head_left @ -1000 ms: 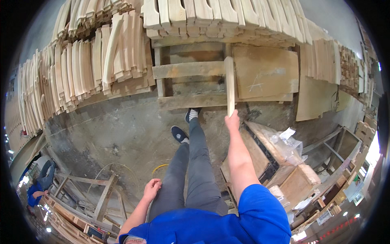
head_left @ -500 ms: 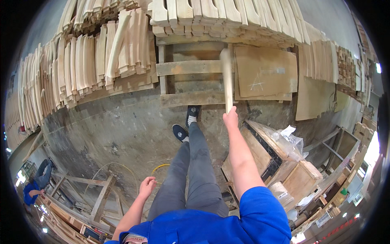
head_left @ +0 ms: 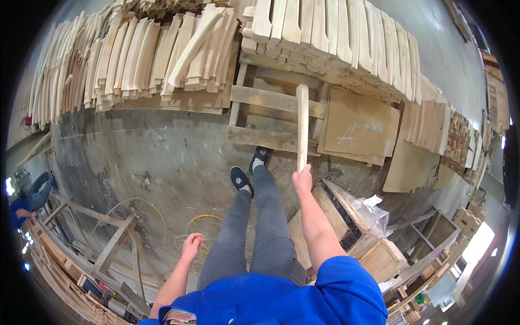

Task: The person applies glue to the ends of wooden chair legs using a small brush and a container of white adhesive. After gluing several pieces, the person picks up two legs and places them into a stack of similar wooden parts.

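Note:
My right hand (head_left: 302, 180) is closed round the near end of a pale wooden slat (head_left: 303, 127). The slat points away from me, over the wooden pallet (head_left: 268, 138) on the floor. Low on the left, beside my leg, my left hand (head_left: 192, 246) hangs with its fingers loosely curled and apart, holding nothing. Beyond the pallet stands a stack of shaped wooden pieces (head_left: 325, 35), and to its left rise rows of curved slats (head_left: 130, 59). One slat (head_left: 195, 46) lies slanted on top of those rows.
Flat cardboard (head_left: 360, 122) lies right of the pallet. A wooden crate (head_left: 325, 216) with clear plastic (head_left: 374, 214) stands near my right arm. On the left are a wooden frame (head_left: 116, 244), a yellow hose (head_left: 206, 216) on the floor, and another person (head_left: 21, 211).
The view has turned, so the stacks and pallet appear shifted to the right. My right hand still grips the slat, now lower in view; the left hand is little changed.

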A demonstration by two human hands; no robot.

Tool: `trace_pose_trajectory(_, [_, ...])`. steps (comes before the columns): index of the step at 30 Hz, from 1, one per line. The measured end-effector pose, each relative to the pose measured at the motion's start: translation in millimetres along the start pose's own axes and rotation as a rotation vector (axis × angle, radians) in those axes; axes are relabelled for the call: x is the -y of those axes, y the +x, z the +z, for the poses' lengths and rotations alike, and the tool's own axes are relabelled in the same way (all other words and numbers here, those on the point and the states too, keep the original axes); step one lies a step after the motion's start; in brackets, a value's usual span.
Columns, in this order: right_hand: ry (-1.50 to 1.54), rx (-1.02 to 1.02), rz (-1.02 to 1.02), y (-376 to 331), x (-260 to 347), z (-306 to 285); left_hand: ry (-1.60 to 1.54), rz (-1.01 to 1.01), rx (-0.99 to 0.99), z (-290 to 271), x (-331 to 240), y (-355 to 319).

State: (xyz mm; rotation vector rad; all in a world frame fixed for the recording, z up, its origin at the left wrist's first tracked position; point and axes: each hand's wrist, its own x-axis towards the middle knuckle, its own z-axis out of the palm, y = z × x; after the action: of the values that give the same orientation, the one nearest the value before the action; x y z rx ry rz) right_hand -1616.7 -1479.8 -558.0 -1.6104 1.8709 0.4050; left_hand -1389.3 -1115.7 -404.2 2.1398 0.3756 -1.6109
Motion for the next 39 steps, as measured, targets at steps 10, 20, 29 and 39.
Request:
trace_pose_trajectory(10, [1.569, 1.294, 0.503, -53.1, 11.4, -134.6, -0.019, 0.164, 0.036, 9.6, -62.9, -42.9])
trace_pose_trajectory(20, [1.211, 2.140, 0.159, -166.9, 51.0, -244.7, -0.671, 0.649, 0.795, 73.2, -277.1, -132.7])
trace_pose_trajectory(29, [0.799, 1.873, 0.004, -185.7, 108.2, -247.8, -0.809, 0.736, 0.835, 12.7, -264.0, -164.1])
trace_pose_trajectory(39, [0.306, 1.290, -0.465, -258.1, 191.1, -148.7, -0.512, 0.673, 0.431, -70.3, -164.9, -71.3])
